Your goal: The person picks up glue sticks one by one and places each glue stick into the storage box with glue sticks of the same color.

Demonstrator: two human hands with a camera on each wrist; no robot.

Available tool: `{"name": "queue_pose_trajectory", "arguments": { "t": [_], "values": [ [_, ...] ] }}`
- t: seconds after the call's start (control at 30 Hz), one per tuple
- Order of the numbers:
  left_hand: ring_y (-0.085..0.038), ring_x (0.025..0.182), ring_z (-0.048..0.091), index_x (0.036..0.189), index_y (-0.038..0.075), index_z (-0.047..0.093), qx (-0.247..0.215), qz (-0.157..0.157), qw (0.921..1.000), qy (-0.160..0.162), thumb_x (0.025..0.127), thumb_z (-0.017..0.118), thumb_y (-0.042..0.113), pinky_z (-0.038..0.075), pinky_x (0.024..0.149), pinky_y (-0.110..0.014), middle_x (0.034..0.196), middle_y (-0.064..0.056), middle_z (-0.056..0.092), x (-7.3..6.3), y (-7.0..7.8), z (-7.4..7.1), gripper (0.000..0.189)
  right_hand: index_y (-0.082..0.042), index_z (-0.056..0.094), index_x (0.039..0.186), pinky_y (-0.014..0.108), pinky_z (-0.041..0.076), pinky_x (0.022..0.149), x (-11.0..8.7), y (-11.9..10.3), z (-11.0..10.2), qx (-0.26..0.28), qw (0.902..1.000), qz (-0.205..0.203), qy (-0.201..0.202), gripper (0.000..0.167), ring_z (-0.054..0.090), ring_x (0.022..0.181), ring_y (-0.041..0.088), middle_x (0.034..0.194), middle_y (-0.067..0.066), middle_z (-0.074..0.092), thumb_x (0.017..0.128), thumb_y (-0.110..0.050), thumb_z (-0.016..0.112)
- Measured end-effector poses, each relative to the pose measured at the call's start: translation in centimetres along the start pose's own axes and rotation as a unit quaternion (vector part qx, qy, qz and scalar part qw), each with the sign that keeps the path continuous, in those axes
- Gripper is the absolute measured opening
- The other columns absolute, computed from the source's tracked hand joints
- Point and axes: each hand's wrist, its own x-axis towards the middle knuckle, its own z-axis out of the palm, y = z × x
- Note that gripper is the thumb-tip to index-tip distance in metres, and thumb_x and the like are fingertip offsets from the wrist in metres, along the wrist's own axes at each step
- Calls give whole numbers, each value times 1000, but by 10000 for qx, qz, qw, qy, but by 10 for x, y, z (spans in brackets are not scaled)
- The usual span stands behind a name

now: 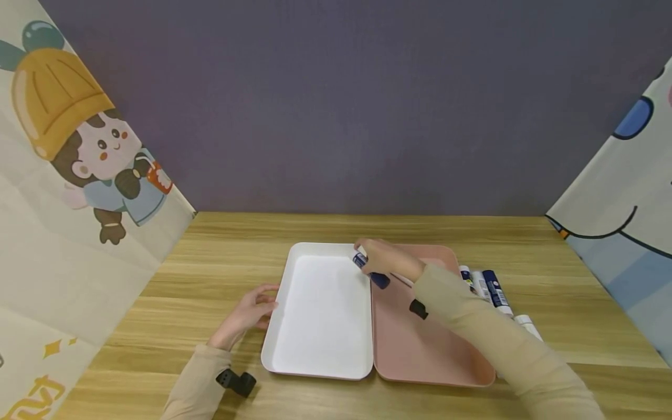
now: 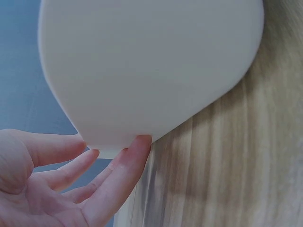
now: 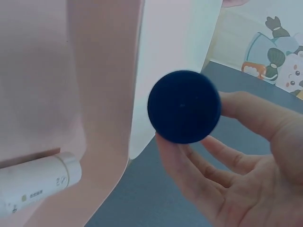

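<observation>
My right hand grips a dark blue and white cylindrical tube between thumb and fingers. The tube is tilted over the seam where a white tray and a pink tray meet, near their far ends. In the right wrist view its round dark blue end faces the camera. My left hand touches the white tray's left side with its fingertips, fingers fairly straight. In the left wrist view those fingertips rest on the tray's wall. Nothing lies in the visible part of the white tray.
A white tube lies in the pink tray, largely hidden by my right arm in the head view. Right of that tray lie several more tubes, including a dark blue one and a white one. A dark wall stands behind the wooden table.
</observation>
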Motion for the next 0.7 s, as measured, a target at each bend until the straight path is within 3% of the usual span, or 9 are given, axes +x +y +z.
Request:
{"name": "queue_pose_trajectory", "arguments": {
  "t": [0.27,0.43,0.7],
  "values": [
    [-19,75,58,129,-2,37,-1,-29,10000,26,89,47,0,52,61,-35,108,-24,46,2,-1,-1,41,-1,37,130,36,52,61,20,-7,2,362,9989,264,-112,55,57,66,18,103,21,51,80,-5,61],
    [-19,75,58,128,-1,38,50,-40,9999,98,88,47,1,52,61,-34,107,-24,47,4,-2,0,41,3,39,127,33,53,59,33,-8,6,1007,9934,535,-105,54,57,69,21,97,20,52,78,-3,63],
    [-19,76,57,128,0,38,35,-57,9999,121,89,48,2,52,60,-34,109,-24,46,6,0,3,41,5,40,123,32,53,57,46,-9,17,1588,9832,889,121,53,57,70,25,89,19,54,75,1,63]
  ]
}}
